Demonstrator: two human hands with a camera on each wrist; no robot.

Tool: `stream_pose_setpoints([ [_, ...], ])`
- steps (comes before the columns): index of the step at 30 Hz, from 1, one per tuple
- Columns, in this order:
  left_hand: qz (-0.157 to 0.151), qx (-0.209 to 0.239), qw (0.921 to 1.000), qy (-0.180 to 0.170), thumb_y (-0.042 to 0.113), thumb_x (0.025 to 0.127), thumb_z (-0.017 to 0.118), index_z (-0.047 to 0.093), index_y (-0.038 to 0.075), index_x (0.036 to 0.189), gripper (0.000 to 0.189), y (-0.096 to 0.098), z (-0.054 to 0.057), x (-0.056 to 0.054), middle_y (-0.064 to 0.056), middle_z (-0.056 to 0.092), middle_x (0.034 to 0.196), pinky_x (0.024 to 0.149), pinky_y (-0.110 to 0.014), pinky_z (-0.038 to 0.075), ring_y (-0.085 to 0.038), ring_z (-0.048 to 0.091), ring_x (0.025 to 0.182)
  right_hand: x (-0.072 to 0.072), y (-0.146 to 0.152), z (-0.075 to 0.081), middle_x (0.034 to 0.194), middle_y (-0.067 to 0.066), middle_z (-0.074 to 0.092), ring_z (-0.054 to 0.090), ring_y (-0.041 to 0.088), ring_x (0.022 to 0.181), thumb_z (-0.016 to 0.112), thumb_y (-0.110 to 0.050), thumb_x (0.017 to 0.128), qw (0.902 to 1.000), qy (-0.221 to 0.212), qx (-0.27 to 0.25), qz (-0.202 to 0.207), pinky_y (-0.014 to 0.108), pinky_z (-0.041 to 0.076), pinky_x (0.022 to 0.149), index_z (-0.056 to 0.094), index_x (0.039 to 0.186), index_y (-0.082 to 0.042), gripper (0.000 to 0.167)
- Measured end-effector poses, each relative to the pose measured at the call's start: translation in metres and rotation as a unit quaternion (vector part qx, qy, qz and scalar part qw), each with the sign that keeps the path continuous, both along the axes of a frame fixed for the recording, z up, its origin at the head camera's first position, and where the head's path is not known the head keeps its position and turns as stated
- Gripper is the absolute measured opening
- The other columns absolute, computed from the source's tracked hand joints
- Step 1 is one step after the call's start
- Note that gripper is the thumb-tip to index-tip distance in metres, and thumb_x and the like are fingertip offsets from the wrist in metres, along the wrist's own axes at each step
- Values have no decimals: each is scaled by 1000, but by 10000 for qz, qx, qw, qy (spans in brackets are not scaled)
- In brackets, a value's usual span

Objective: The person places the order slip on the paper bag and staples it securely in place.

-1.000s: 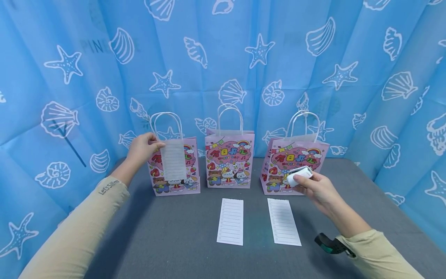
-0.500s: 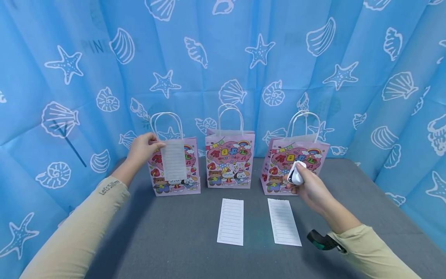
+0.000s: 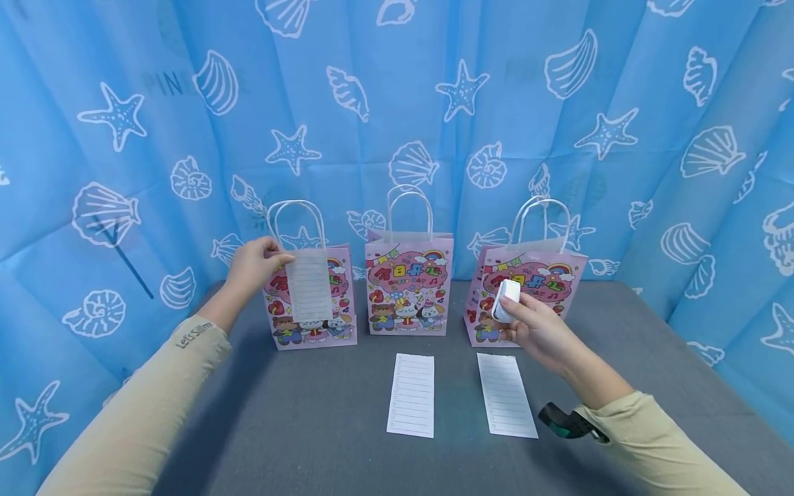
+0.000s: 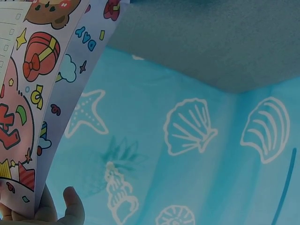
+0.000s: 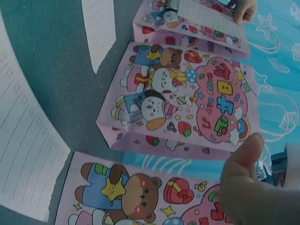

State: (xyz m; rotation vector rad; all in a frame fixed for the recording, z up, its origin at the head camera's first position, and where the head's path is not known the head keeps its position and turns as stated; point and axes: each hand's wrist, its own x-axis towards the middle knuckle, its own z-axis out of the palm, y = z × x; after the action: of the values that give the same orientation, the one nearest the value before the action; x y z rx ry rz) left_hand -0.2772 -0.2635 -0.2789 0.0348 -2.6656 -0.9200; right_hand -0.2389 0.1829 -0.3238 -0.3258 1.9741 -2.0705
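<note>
In the head view, my left hand point(image 3: 253, 260) pinches a lined paper slip point(image 3: 310, 286) by its upper left corner, flat over the front of the left pink gift bag point(image 3: 344, 313). Fingertips of that hand show behind the bag in the left wrist view, where the slip point(image 4: 8, 37) is cut off by the frame. My right hand point(image 3: 546, 334) holds a small white stapler point(image 3: 510, 295) up in front of the right gift bag point(image 3: 564, 265). In the right wrist view the stapler point(image 5: 286, 164) is only partly visible at the right edge, with some metal showing.
Between the two outer bags stands a matching middle gift bag point(image 3: 406, 289). Two more lined slips lie on the grey table, a centre slip point(image 3: 411, 396) and a right slip point(image 3: 507, 396). Behind everything hangs a blue shell-print curtain point(image 3: 384, 103).
My right hand has shifted left with the stapler and turned it from lying sideways to more upright. The left hand and its slip have stayed in place.
</note>
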Motion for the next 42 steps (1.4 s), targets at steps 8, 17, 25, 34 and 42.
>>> stream_pose_setpoints([
  [8,-17,4,10000,4,25,97,63,55,1,90,26,1,-1,1,-13,55,83,65,-36,39,-26,47,77,0,-6,6,118,5,61,64,12,101,55,-23,101,9995,-137,-222,-190,27,51,85,14,148,10,70],
  [17,21,-6,10000,11,25,97,63,54,1,91,26,0,1,2,-14,55,85,66,-37,38,-27,47,79,-6,-18,15,127,16,43,54,14,102,60,-16,98,9993,-86,136,-347,31,50,92,18,147,10,69],
  [25,-9,-10,10000,27,25,97,62,54,1,90,27,1,2,2,-13,54,83,65,-37,38,-26,46,77,-8,-30,17,107,7,57,57,11,87,60,-21,98,9977,17,648,-192,24,52,76,34,137,13,58],
  [34,-21,-23,10000,15,25,97,62,55,0,91,26,2,4,2,-15,57,86,67,-37,39,-27,48,79,-11,-49,23,133,27,46,58,12,95,57,-13,99,9981,54,563,-231,24,52,79,25,145,11,61],
  [42,-20,-16,10000,10,25,97,62,56,0,92,26,2,2,2,-16,58,88,67,-38,40,-27,49,79,-12,-65,29,145,28,36,48,29,121,58,-10,98,9991,72,262,-326,24,51,82,20,149,6,66],
])
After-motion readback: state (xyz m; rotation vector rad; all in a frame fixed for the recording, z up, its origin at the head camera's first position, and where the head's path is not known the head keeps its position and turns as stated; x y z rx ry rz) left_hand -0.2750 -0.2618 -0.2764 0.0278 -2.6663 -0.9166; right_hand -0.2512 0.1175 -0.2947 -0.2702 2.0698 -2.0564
